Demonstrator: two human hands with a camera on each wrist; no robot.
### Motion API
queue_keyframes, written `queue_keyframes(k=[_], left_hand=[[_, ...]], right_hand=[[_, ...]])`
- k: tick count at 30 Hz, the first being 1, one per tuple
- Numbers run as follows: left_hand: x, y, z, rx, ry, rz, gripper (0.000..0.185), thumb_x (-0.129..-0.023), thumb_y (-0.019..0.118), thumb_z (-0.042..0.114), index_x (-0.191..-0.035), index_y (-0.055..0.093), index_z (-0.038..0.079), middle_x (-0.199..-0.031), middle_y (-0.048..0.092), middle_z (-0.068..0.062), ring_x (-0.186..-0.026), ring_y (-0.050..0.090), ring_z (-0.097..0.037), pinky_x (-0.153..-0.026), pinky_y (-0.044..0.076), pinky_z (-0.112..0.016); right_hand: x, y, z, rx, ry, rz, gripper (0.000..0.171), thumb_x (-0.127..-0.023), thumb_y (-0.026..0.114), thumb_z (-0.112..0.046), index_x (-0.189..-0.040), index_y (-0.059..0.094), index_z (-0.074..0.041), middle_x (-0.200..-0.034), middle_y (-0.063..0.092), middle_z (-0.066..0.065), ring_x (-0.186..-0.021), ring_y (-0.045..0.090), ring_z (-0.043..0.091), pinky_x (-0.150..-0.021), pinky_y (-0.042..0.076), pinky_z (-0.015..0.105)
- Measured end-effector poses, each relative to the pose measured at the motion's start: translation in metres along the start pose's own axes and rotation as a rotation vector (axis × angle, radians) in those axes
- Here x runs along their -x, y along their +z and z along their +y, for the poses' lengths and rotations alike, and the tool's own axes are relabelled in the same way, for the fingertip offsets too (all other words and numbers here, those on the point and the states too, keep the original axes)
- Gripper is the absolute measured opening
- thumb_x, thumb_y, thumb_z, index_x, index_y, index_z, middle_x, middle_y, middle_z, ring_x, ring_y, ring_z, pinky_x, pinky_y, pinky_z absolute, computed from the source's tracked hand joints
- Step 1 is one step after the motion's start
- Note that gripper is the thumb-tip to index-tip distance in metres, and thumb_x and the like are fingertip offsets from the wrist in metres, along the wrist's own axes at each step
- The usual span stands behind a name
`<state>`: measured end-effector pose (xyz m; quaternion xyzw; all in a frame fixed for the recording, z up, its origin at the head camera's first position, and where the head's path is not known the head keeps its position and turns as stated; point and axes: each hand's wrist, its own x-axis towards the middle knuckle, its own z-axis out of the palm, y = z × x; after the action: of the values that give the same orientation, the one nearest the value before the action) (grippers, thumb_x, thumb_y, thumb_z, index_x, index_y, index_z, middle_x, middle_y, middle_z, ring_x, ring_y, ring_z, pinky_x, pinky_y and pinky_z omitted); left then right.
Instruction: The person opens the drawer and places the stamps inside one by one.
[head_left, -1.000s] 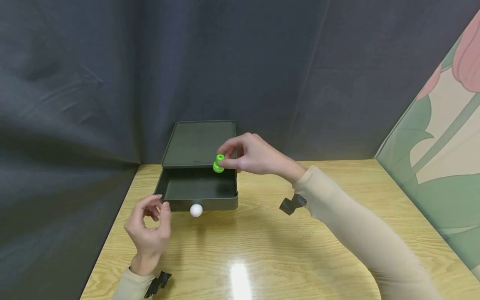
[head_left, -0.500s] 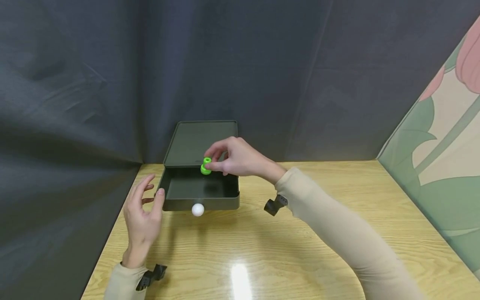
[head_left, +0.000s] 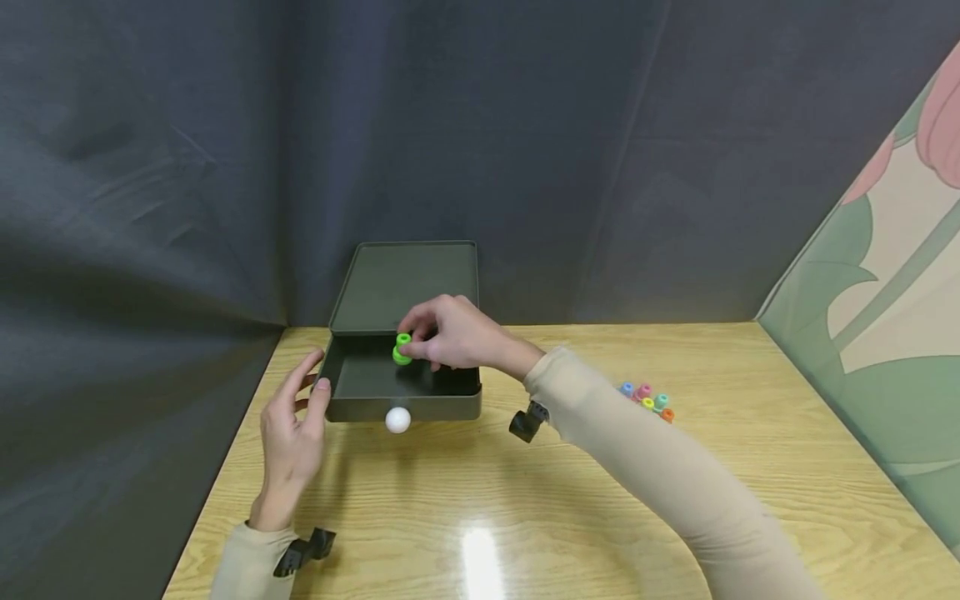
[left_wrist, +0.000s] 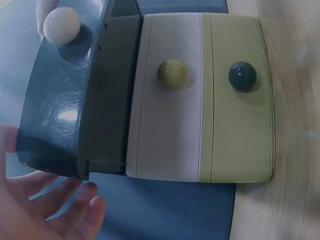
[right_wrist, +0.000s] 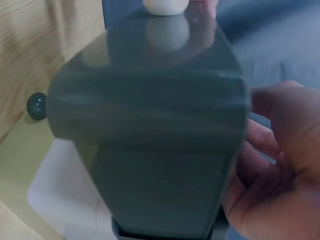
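In the head view we see the right hand (head_left: 459,335) pinching a green piece (head_left: 400,354) between thumb and fingers, within the outline of the top drawer (head_left: 442,409); we cannot tell whether the piece touches the drawer's floor. The left hand (head_left: 291,437) lies by the drawer's front left corner, thumb and fingers spread apart. The drawer stands out from a small cabinet (head_left: 416,279), a white knob (head_left: 397,420) on its front. The cabinet is near the far left corner of the tabletop (head_left: 585,508). Nearer the right edge, small coloured pieces (head_left: 647,403) sit clustered, partly behind the right sleeve (head_left: 637,450). Only the head view shows us the green piece and this cluster.

The left wrist view gives us 2 drawers the head view hides: a white drawer (left_wrist: 165,130) with a yellowish knob (left_wrist: 171,74) and, below, a pale green drawer (left_wrist: 240,140) with a dark knob (left_wrist: 242,76). The right wrist view shows us the top drawer from beneath.
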<state>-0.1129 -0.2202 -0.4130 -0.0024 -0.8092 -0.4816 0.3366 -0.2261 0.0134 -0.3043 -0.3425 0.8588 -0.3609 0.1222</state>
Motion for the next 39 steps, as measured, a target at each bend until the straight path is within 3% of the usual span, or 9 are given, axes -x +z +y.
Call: queue_keyframes(k=[7, 15, 20, 29, 39], left_hand=[[0.001, 0.002, -0.001, 0.022, -0.005, -0.006, 0.039, -0.107, 0.057, 0.012, -0.145, 0.067, 0.008, -0.140, 0.070, -0.017, -0.111, 0.059, 0.009, -0.086, 0.045, -0.006], [0.002, 0.003, 0.001, 0.029, 0.001, -0.003, 0.040, -0.106, 0.057, 0.009, -0.144, 0.068, 0.009, -0.136, 0.072, -0.019, -0.108, 0.061, 0.008, -0.084, 0.045, -0.006], [0.000, 0.002, 0.003, 0.013, 0.006, 0.007, 0.042, -0.103, 0.056, 0.003, -0.143, 0.069, 0.009, -0.133, 0.074, -0.019, -0.103, 0.060, 0.014, -0.082, 0.045, -0.005], [-0.002, -0.002, 0.011, -0.031, -0.030, 0.024, 0.046, -0.098, 0.055, -0.001, -0.136, 0.075, 0.014, -0.111, 0.080, -0.020, -0.092, 0.060, 0.019, -0.081, 0.046, -0.004], [-0.003, -0.004, 0.014, -0.048, -0.046, 0.041, 0.050, -0.095, 0.054, -0.004, -0.134, 0.077, 0.017, -0.112, 0.081, -0.018, -0.094, 0.062, 0.017, -0.079, 0.045, -0.003]], right_hand=[[-0.001, 0.010, -0.002, 0.016, -0.010, -0.020, 0.032, -0.100, 0.077, -0.024, -0.128, 0.075, -0.010, -0.092, 0.080, -0.005, -0.061, 0.072, 0.013, -0.086, 0.059, 0.026], [0.000, 0.016, -0.002, 0.019, -0.001, -0.042, 0.032, -0.101, 0.076, -0.024, -0.129, 0.074, -0.010, -0.089, 0.082, -0.005, -0.060, 0.072, 0.014, -0.098, 0.058, 0.032], [-0.001, 0.018, -0.002, 0.020, -0.003, -0.044, 0.029, -0.101, 0.076, -0.025, -0.126, 0.075, -0.011, -0.085, 0.082, -0.006, -0.060, 0.073, 0.012, -0.094, 0.058, 0.030], [0.000, 0.024, 0.002, 0.089, -0.031, -0.041, 0.025, -0.100, 0.077, -0.025, -0.122, 0.078, -0.012, -0.090, 0.082, -0.004, -0.065, 0.072, 0.005, -0.087, 0.059, 0.027], [-0.001, 0.029, -0.001, 0.128, -0.035, -0.043, 0.022, -0.099, 0.078, -0.027, -0.118, 0.079, -0.015, -0.091, 0.081, -0.006, -0.073, 0.071, 0.001, -0.079, 0.057, 0.025]])
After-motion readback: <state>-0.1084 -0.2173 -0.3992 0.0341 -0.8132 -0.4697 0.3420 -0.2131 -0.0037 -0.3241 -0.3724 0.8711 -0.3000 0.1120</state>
